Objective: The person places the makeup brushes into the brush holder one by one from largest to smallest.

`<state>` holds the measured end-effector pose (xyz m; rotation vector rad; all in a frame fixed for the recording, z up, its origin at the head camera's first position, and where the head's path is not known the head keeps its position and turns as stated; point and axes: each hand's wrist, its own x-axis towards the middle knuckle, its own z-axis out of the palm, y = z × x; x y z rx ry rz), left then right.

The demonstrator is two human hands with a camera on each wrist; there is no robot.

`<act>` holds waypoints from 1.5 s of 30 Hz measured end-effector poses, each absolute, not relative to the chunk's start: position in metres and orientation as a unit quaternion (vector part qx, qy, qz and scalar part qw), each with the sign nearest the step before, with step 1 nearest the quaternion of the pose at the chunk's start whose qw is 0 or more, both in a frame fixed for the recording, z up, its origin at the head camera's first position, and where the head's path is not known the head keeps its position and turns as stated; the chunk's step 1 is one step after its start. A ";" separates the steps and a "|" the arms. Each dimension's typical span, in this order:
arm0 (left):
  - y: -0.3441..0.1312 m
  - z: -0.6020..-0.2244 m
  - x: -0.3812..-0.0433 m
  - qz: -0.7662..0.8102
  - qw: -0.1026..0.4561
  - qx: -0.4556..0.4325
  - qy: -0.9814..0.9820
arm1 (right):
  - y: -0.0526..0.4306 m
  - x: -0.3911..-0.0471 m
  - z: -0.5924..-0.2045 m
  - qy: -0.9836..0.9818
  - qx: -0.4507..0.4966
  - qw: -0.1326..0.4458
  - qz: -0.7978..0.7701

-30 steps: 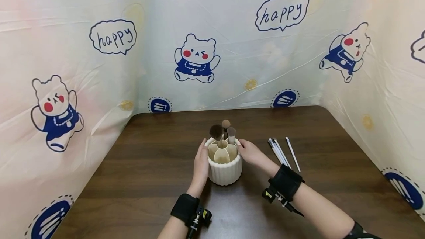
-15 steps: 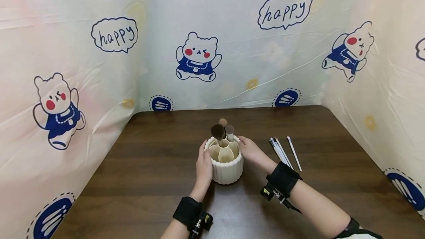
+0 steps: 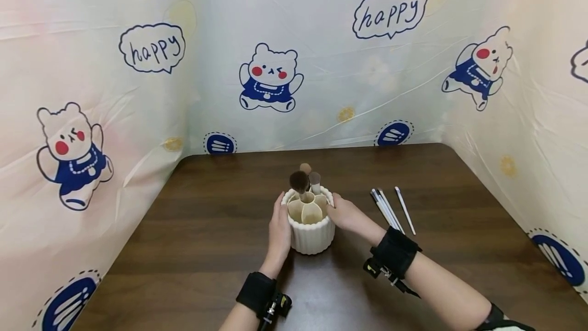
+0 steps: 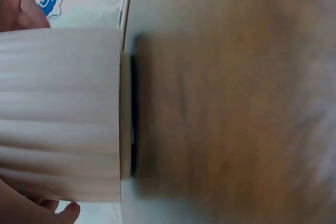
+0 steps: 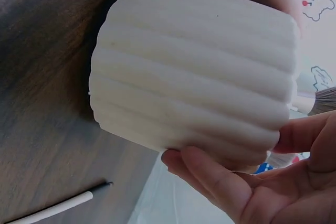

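A cream ribbed makeup brush holder [image 3: 312, 241] with petal-shaped compartments stands at the table's middle, between both hands. Several makeup brushes rise from its rear part, among them a dark-headed brush [image 3: 299, 182] and a lighter one [image 3: 314, 181]. The left hand [image 3: 278, 234] grips the holder's left side; in the left wrist view its fingers show partly behind the ribbed wall. At the right upper wall the right hand [image 3: 346, 214] holds on, thumb near the rim and fingers curled against the ribs [image 5: 194, 77]. A narrower base ring [image 4: 126, 116] shows under the wall.
Several slim white-handled brushes [image 3: 387, 210] lie bunched on the brown table [image 3: 206, 249] to the right, with a single one [image 3: 405, 211] beside them. A printed cloth [image 3: 321, 80] hangs along the table's back and sides.
The holder has turned slightly counterclockwise as seen from above: the rear brushes shifted left and the front compartment shifted right. Both hands keep their places on its sides.
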<state>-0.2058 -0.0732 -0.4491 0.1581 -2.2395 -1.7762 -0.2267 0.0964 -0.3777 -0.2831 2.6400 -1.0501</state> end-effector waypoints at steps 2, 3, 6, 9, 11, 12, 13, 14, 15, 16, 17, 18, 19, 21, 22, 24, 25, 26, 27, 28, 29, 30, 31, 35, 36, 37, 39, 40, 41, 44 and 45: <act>-0.070 -0.450 -0.203 -0.613 0.150 0.056 -0.773 | 0.098 -0.230 -0.378 0.914 -0.100 0.146 -0.364; -0.068 -0.450 -0.201 -0.613 0.154 0.056 -0.773 | 0.098 -0.231 -0.377 0.914 -0.102 0.144 -0.364; -0.064 -0.449 -0.198 -0.618 0.160 0.057 -0.768 | 0.100 -0.236 -0.379 0.914 -0.109 0.135 -0.367; -0.066 -0.447 -0.200 -0.621 0.154 0.062 -0.766 | 0.101 -0.238 -0.380 0.916 -0.111 0.126 -0.365; -0.070 -0.446 -0.203 -0.622 0.141 0.063 -0.768 | 0.101 -0.237 -0.379 0.918 -0.106 0.127 -0.360; -0.073 -0.445 -0.206 -0.622 0.132 0.063 -0.769 | 0.101 -0.235 -0.378 0.920 -0.103 0.129 -0.357; -0.076 -0.445 -0.208 -0.621 0.122 0.061 -0.772 | 0.101 -0.234 -0.377 0.922 -0.099 0.130 -0.352; -0.079 -0.444 -0.209 -0.621 0.112 0.057 -0.773 | 0.101 -0.232 -0.376 0.922 -0.096 0.134 -0.350; -0.081 -0.444 -0.210 -0.621 0.102 0.052 -0.775 | 0.101 -0.231 -0.375 0.922 -0.091 0.139 -0.349; -0.084 -0.443 -0.211 -0.620 0.094 0.048 -0.777 | 0.101 -0.231 -0.376 0.921 -0.091 0.141 -0.350; -0.085 -0.444 -0.211 -0.618 0.090 0.042 -0.779 | 0.101 -0.231 -0.376 0.920 -0.090 0.144 -0.353; -0.086 -0.443 -0.211 -0.616 0.087 0.041 -0.782 | 0.100 -0.231 -0.376 0.919 -0.090 0.145 -0.357; -0.086 -0.443 -0.210 -0.615 0.088 0.040 -0.783 | 0.100 -0.231 -0.376 0.917 -0.089 0.146 -0.361; -0.083 -0.444 -0.209 -0.613 0.096 0.045 -0.783 | 0.100 -0.233 -0.377 0.916 -0.090 0.142 -0.365; -0.081 -0.445 -0.208 -0.614 0.100 0.050 -0.782 | 0.100 -0.234 -0.377 0.915 -0.091 0.139 -0.367; -0.077 -0.446 -0.204 -0.616 0.112 0.065 -0.777 | 0.100 -0.235 -0.377 0.916 -0.089 0.135 -0.368; -0.075 -0.447 -0.202 -0.617 0.118 0.068 -0.775 | 0.100 -0.236 -0.377 0.915 -0.088 0.134 -0.370; -0.074 -0.448 -0.201 -0.619 0.123 0.070 -0.773 | 0.100 -0.237 -0.377 0.915 -0.087 0.131 -0.371; -0.073 -0.448 -0.199 -0.623 0.126 0.072 -0.769 | 0.099 -0.238 -0.377 0.915 -0.086 0.130 -0.373; -0.072 -0.447 -0.198 -0.627 0.127 0.073 -0.765 | 0.099 -0.238 -0.377 0.913 -0.083 0.131 -0.377; -0.072 -0.447 -0.197 -0.628 0.132 0.071 -0.764 | 0.098 -0.239 -0.377 0.913 -0.083 0.129 -0.377; -0.072 -0.447 -0.197 -0.628 0.135 0.070 -0.763 | 0.098 -0.239 -0.377 0.914 -0.081 0.129 -0.376; -0.073 -0.446 -0.198 -0.631 0.133 0.070 -0.761 | 0.098 -0.239 -0.378 0.914 -0.079 0.130 -0.376; -0.078 -0.440 -0.205 -0.630 0.115 0.076 -0.765 | 0.098 -0.235 -0.378 0.926 -0.079 0.119 -0.351; -0.079 -0.439 -0.207 -0.630 0.109 0.078 -0.765 | 0.098 -0.233 -0.377 0.928 -0.078 0.117 -0.344; -0.081 -0.438 -0.209 -0.632 0.104 0.078 -0.764 | 0.098 -0.232 -0.376 0.931 -0.080 0.117 -0.337; -0.081 -0.437 -0.211 -0.632 0.100 0.072 -0.765 | 0.099 -0.229 -0.375 0.933 -0.085 0.117 -0.329; -0.081 -0.437 -0.211 -0.631 0.101 0.071 -0.766 | 0.099 -0.229 -0.374 0.933 -0.085 0.122 -0.329; -0.080 -0.437 -0.211 -0.632 0.104 0.070 -0.764 | 0.100 -0.228 -0.373 0.931 -0.085 0.126 -0.333; -0.074 -0.440 -0.208 -0.633 0.122 0.077 -0.761 | 0.102 -0.230 -0.372 0.927 -0.083 0.131 -0.342; -0.072 -0.441 -0.207 -0.632 0.133 0.080 -0.759 | 0.103 -0.230 -0.372 0.925 -0.078 0.133 -0.347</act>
